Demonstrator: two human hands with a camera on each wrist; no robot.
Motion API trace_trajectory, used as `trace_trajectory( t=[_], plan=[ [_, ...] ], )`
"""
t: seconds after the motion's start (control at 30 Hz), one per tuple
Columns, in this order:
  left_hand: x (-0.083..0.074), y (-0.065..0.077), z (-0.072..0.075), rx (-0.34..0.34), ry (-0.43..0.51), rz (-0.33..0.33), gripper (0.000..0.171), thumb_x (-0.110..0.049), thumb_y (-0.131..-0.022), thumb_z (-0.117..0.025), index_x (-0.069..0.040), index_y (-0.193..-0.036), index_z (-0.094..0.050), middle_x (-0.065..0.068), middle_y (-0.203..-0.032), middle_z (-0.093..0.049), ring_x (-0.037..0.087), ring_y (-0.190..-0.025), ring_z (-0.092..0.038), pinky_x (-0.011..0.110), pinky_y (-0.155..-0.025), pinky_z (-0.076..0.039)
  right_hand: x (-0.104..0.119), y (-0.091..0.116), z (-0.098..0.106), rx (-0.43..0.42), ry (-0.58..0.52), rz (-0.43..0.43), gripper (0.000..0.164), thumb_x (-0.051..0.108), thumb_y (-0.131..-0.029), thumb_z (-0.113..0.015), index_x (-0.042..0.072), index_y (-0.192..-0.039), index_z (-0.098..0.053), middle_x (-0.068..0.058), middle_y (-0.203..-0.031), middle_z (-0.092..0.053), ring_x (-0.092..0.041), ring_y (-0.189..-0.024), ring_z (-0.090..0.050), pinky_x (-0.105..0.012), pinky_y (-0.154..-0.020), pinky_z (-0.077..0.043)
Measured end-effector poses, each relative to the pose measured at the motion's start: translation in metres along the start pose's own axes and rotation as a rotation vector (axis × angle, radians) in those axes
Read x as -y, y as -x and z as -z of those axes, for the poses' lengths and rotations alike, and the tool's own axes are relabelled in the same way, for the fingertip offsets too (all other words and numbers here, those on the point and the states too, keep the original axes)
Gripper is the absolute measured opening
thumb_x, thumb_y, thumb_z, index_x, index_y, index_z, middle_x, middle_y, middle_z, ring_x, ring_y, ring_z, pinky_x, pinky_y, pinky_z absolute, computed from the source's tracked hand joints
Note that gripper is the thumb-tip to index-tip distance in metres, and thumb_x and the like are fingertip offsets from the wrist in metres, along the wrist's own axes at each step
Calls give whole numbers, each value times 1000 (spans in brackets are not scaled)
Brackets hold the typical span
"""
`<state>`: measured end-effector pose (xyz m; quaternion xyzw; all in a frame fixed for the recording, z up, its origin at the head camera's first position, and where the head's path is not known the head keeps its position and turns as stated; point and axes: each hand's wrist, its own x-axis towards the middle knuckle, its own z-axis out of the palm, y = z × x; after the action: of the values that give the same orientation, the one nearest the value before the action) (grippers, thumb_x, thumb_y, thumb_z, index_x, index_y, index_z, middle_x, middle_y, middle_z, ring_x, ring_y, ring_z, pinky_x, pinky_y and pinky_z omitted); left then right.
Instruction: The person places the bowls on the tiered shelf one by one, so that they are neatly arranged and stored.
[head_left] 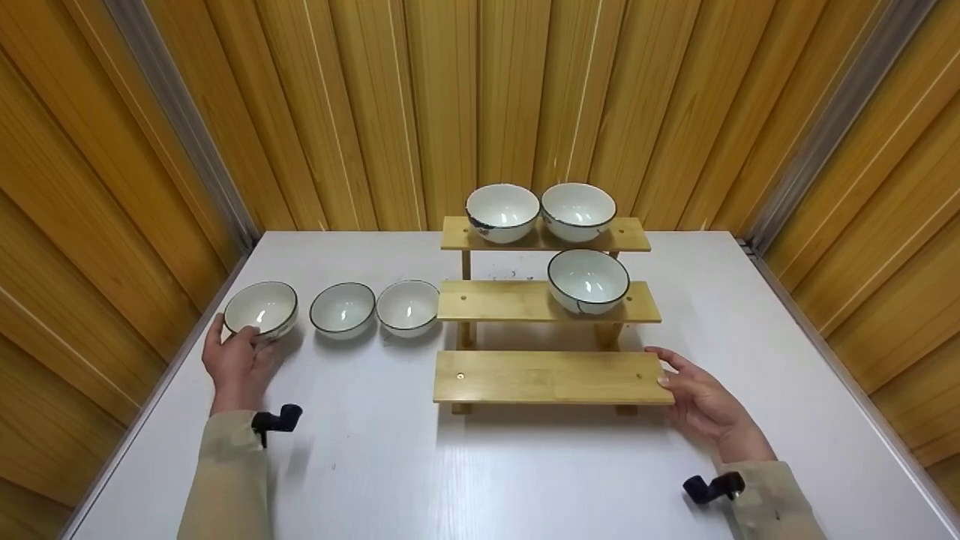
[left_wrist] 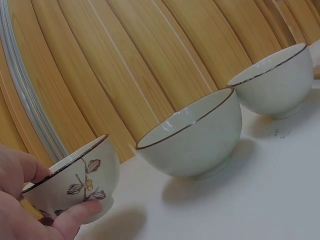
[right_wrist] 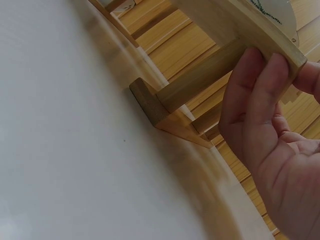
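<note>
- No readable text, label, brand or number on the white, round, dark-rimmed bowl gripped by the left hand.
- None readable on the light-brown, three-tiered wooden rack gripped by the right hand.

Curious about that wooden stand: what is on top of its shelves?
Two bowls on the top shelf, one bowl on the middle shelf, no bowl on the bottom shelf. The shelf surface beneath them is covered.

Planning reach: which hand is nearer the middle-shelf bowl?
Right. The right hand grips the bottom shelf, below and right of the middle-shelf bowl; the left hand, well left of it, holds the leftmost bowl.
</note>
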<state>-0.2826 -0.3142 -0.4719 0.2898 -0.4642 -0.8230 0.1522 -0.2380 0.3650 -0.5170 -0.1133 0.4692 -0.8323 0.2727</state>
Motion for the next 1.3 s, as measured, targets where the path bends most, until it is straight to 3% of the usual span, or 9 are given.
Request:
trace_trajectory(
  t=[0.17,0.4,0.53,0.7,0.87,1.07,1.3],
  plan=[
    [-10,16,-7,40,-156,-17,81,2,-99,-48,-36,-165,-19,12,-172,-16,29,-144,-43,37,-100,-56,0,0,0,-18,5,-4,49,-8,-106,-29,21,-140,-48,-1,-136,-60,-16,-111,-68,-24,-90,-62],
    [-24,42,-28,144,-185,-15,78,1,-101,-52,-39,-163,-25,10,-170,-22,27,-134,-48,37,-93,-60,1,0,0,-32,16,-3,48,-8,-106,-30,17,-146,-38,-2,-136,-61,-16,-113,-68,-24,-91,-62],
    [-26,55,-38,216,-234,-45,76,0,-101,-51,-36,-163,-26,12,-165,-28,21,-118,-56,37,-90,-62,0,0,0,-18,8,6,48,-9,-105,-30,16,-145,-39,-3,-136,-62,-16,-114,-68,-25,-93,-62],
    [-26,71,-50,311,-322,-55,77,0,-101,-53,-34,-164,-25,12,-165,-27,14,-102,-60,36,-88,-64,0,0,1,0,18,25,49,-10,-105,-32,16,-144,-41,-3,-136,-62,-17,-114,-68,-24,-93,-61],
    [-26,85,-62,392,-346,-11,77,1,-100,-54,-32,-164,-26,12,-170,-23,18,-110,-61,36,-88,-64,0,0,0,3,21,29,48,-10,-105,-32,15,-145,-40,-4,-136,-61,-17,-116,-67,-25,-95,-61],
    [-22,99,-80,492,-380,8,77,3,-100,-52,-29,-164,-25,15,-171,-21,30,-129,-52,39,-91,-64,0,0,0,5,18,27,48,-10,-105,-31,15,-145,-39,-4,-136,-61,-17,-115,-68,-25,-94,-61],
    [-7,109,-107,579,-445,8,75,4,-97,-53,-25,-163,-31,18,-166,-30,33,-132,-49,41,-92,-64,1,1,-1,-12,33,22,47,-9,-104,-32,16,-144,-40,-3,-136,-62,-16,-114,-68,-24,-93,-61]
  ],
)
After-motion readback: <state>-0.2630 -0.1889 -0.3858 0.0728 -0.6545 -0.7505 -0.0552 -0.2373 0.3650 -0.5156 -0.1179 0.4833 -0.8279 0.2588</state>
